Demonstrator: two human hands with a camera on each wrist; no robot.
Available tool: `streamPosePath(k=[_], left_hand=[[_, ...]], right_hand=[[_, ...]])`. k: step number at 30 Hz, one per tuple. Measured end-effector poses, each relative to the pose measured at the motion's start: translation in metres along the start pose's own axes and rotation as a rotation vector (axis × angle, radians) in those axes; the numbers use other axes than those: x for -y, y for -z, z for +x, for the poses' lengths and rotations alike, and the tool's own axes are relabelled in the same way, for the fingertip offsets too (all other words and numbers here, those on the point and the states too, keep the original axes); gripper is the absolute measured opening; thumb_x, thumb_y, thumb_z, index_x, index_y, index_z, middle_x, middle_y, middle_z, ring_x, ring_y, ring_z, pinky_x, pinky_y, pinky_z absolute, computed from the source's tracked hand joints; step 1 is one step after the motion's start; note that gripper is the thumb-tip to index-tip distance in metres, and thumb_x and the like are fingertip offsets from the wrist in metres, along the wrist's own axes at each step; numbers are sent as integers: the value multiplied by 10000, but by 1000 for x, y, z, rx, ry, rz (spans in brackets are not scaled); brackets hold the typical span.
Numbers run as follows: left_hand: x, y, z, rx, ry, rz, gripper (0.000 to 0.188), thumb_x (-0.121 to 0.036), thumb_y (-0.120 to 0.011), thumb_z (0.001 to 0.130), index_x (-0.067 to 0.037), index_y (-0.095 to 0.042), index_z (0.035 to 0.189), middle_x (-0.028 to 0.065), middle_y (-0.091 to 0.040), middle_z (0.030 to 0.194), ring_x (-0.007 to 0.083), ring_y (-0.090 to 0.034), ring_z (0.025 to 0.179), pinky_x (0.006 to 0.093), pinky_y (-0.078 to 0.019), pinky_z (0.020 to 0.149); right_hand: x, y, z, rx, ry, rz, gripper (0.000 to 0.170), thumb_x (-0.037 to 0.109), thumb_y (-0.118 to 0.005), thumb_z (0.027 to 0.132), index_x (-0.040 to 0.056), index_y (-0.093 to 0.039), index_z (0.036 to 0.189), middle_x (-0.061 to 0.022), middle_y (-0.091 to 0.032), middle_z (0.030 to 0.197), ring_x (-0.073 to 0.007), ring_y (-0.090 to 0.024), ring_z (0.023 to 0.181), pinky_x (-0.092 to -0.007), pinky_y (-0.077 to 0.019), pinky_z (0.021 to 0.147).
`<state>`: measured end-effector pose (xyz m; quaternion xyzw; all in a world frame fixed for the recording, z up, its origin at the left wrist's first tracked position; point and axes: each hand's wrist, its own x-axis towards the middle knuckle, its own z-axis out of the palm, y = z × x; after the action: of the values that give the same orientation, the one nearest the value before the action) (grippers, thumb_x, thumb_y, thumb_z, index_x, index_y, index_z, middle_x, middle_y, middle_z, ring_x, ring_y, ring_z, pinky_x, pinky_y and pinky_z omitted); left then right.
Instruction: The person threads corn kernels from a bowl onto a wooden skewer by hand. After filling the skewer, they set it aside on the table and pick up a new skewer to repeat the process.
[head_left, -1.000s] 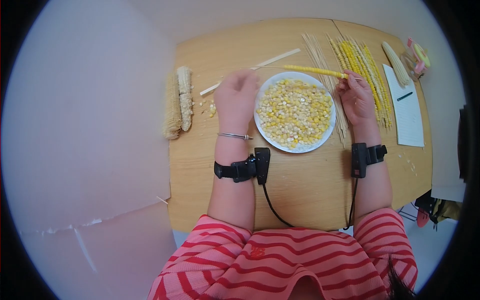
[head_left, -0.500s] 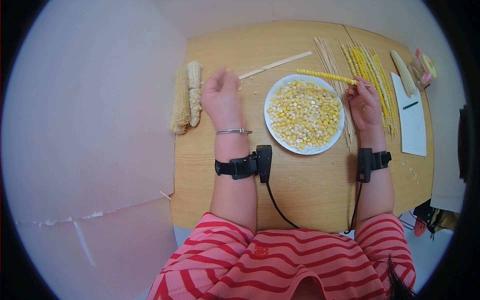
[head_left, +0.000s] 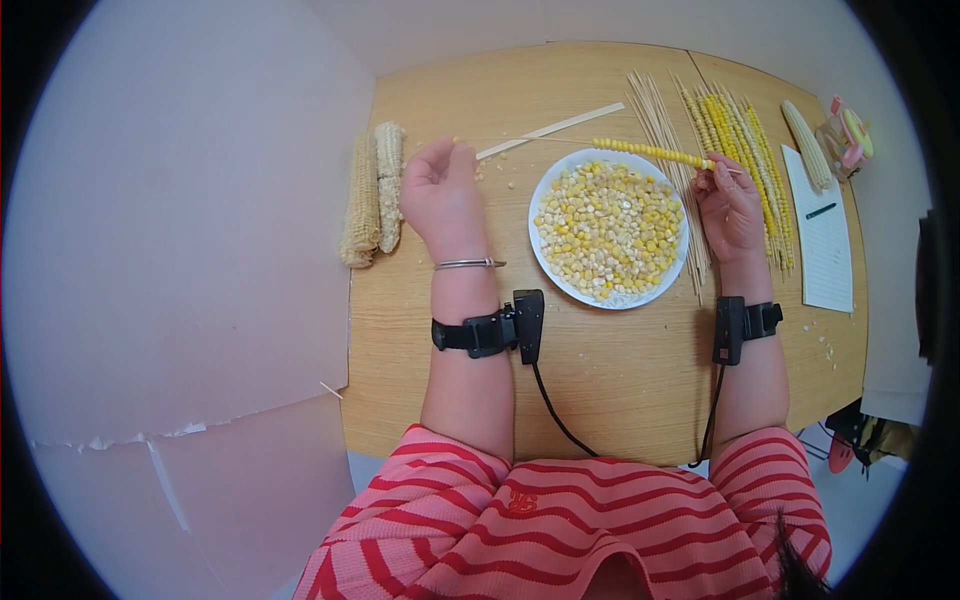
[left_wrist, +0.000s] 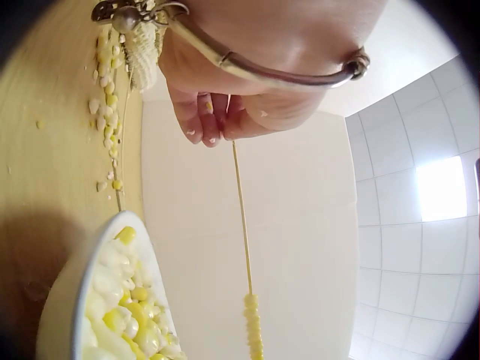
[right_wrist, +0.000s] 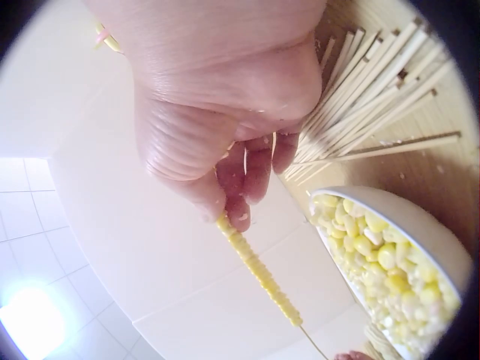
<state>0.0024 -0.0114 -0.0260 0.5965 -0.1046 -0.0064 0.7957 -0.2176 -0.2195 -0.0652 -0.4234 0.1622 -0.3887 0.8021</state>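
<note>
My right hand (head_left: 730, 212) pinches a thin wooden skewer (left_wrist: 243, 202) near one end, at the finish of a row of yellow corn kernels (head_left: 655, 151). The threaded skewer is held level across the far side of the plate, its bare part pointing left. At that bare tip is my left hand (head_left: 442, 195), fingers curled and fingertips together around a corn kernel (head_left: 456, 140) that peeks out above them. A white plate (head_left: 541, 262) heaped with loose kernels (right_wrist: 386, 255) sits between the two hands.
Bare skewers (head_left: 650, 105) and filled corn skewers (head_left: 735, 130) lie right of the plate. Two stripped cobs (head_left: 388, 190) rest at the left, near a flat wooden strip (head_left: 560, 125). Farther right are a pale cob (head_left: 806, 145), paper (head_left: 826, 260) and a pen (head_left: 821, 211).
My left hand has moved left from beside the plate, and its fingertips have come to the skewer's bare tip. The right hand keeps its hold on the skewer. The head view has shifted slightly.
</note>
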Motion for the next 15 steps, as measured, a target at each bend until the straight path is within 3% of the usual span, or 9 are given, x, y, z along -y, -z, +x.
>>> streamPosePath(k=[5, 11, 15], left_hand=[[5, 3, 1, 6, -121, 157, 126, 20, -613, 784, 62, -574, 896, 95, -612, 787, 123, -592, 688, 211, -493, 635], [7, 5, 0, 18, -145, 247, 136, -60, -645, 770, 32, -614, 865, 68, -631, 798, 115, -590, 727, 241, -472, 679], [6, 2, 0, 48, -183, 264, 84, 15, -602, 802, 49, -597, 878, 90, -625, 801, 122, -610, 726, 211, -492, 674]], right_hand=[[-1, 1, 0, 2, 8, -8, 211, 113, -593, 846, 15, -601, 1033, -91, -626, 900, -124, -552, 759, -261, -431, 745], [1, -1, 0, 10, 19, 1, 209, 115, -593, 847, 13, -601, 1029, -89, -620, 907, -126, -542, 766, -260, -429, 746], [2, -2, 0, -2, 12, 12, 209, 113, -597, 844, 14, -602, 1028, -82, -613, 899, -126, -532, 761, -261, -426, 742]])
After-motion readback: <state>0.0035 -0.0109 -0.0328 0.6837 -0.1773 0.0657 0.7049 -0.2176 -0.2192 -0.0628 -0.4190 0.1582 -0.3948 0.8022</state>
